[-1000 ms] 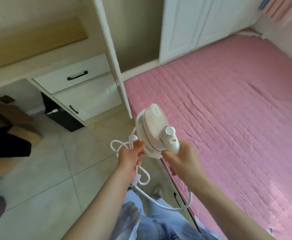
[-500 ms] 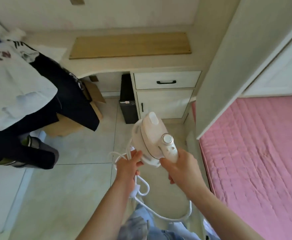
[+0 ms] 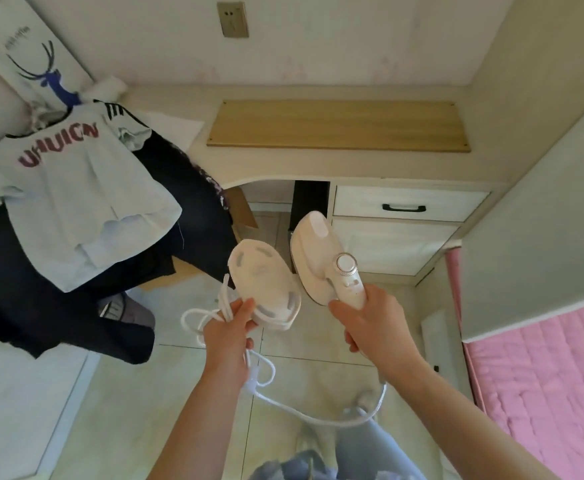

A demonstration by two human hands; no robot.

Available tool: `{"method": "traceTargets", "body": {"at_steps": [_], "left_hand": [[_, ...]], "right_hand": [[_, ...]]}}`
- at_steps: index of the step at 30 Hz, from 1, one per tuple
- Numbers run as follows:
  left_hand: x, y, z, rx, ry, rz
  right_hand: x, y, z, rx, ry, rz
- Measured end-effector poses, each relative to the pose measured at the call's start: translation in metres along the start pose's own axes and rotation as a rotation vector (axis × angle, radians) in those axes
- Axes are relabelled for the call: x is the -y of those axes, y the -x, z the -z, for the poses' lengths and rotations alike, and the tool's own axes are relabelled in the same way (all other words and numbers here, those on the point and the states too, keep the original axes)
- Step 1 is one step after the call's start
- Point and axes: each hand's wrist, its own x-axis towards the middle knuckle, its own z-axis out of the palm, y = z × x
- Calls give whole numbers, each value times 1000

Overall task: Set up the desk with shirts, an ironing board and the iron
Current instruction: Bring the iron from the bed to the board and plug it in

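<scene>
The iron [image 3: 321,258] is held above the floor [image 3: 117,393] before the desk [image 3: 283,164], its handle gripped by the right hand [image 3: 370,323]. The left hand [image 3: 230,332] pinches its detached base [image 3: 264,284] and grips the coiled cord [image 3: 214,313]. A wooden board [image 3: 339,125] lies along the desk's back edge; shirts [image 3: 76,188] hang over its left end. A pink bed [image 3: 543,386] lies right.

A home bedroom; pink quilted bed [image 3: 543,393] beside a built-in desk [image 3: 283,168] with drawers [image 3: 405,206].
</scene>
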Motion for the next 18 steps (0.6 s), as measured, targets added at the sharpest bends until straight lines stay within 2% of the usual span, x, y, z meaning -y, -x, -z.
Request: {"method": "traceTargets", "body": {"at_steps": [4, 9, 18], "left_hand": [[-21, -29, -22, -21, 22, -23], [-52, -69, -69, -129, 44, -91], [-130, -137, -150, -301, 178, -140]], "right_hand": [[14, -49, 9, -6, -8, -15], [38, -123, 30, 5, -38, -36], [98, -248, 67, 33, -21, 61]]}}
